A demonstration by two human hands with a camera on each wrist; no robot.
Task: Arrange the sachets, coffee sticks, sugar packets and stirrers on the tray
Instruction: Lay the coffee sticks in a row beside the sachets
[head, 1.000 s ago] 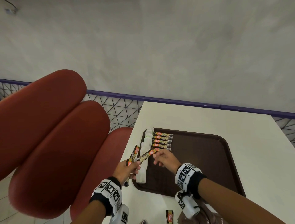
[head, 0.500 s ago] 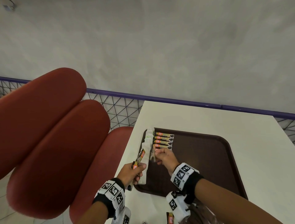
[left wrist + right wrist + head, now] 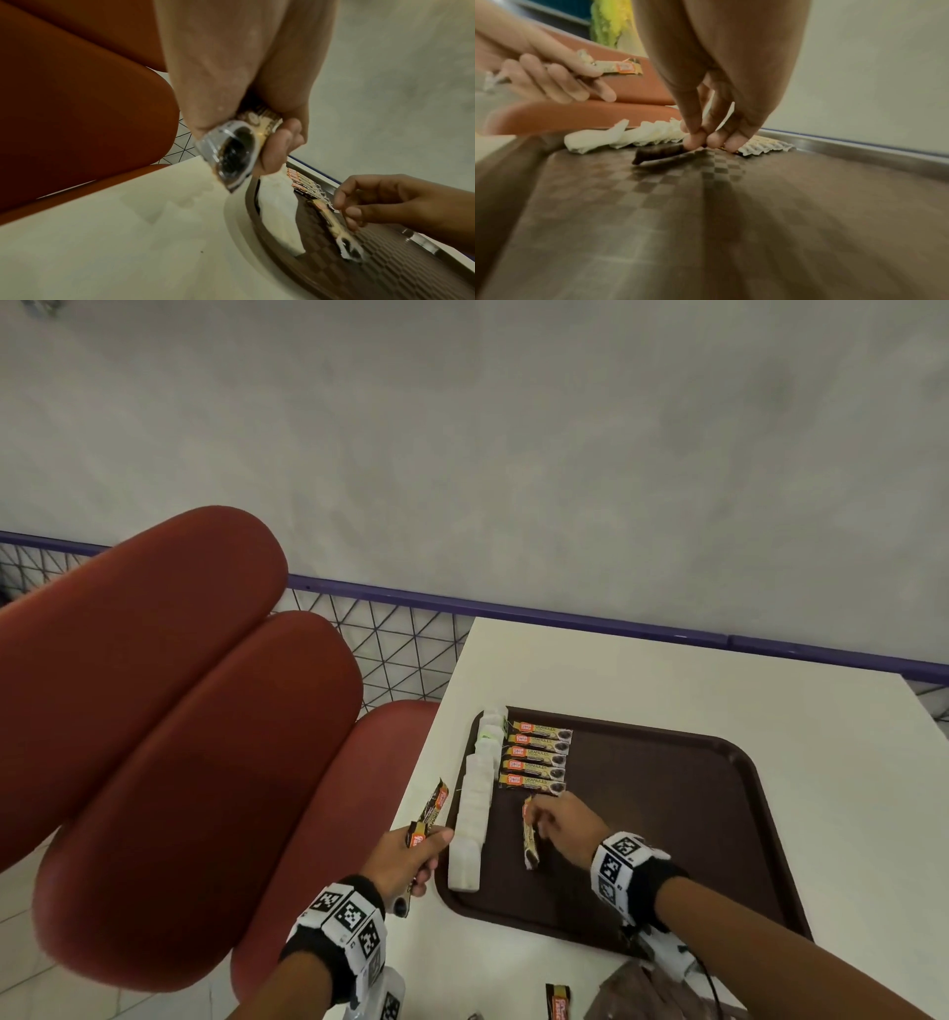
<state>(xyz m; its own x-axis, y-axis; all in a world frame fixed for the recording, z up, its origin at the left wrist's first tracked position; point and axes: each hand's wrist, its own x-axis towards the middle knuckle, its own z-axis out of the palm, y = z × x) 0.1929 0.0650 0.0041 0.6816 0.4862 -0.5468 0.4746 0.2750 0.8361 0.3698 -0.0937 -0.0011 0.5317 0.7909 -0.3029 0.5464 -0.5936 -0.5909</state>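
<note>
A dark brown tray (image 3: 719, 814) lies on the white table. Along its left edge runs a column of white sachets (image 3: 475, 798), with a row of several coffee sticks (image 3: 536, 757) beside it. My right hand (image 3: 560, 819) pinches one more coffee stick (image 3: 530, 839) by its top end, just below that row, its lower end on the tray floor (image 3: 654, 182). My left hand (image 3: 405, 860) is left of the tray over the table edge and grips a bundle of coffee sticks (image 3: 431, 811); the left wrist view shows their ends (image 3: 233, 152) between fingers and thumb.
A red padded bench (image 3: 179, 737) stands left of the table. Behind runs a purple rail with wire mesh (image 3: 400, 649). Near the front table edge lie another coffee stick (image 3: 560, 1001) and a brown plastic bag (image 3: 647, 994).
My right hand took one coffee stick from the left hand's bundle and carried it right and down onto the tray. The left hand drew back slightly toward me with the other sticks.
</note>
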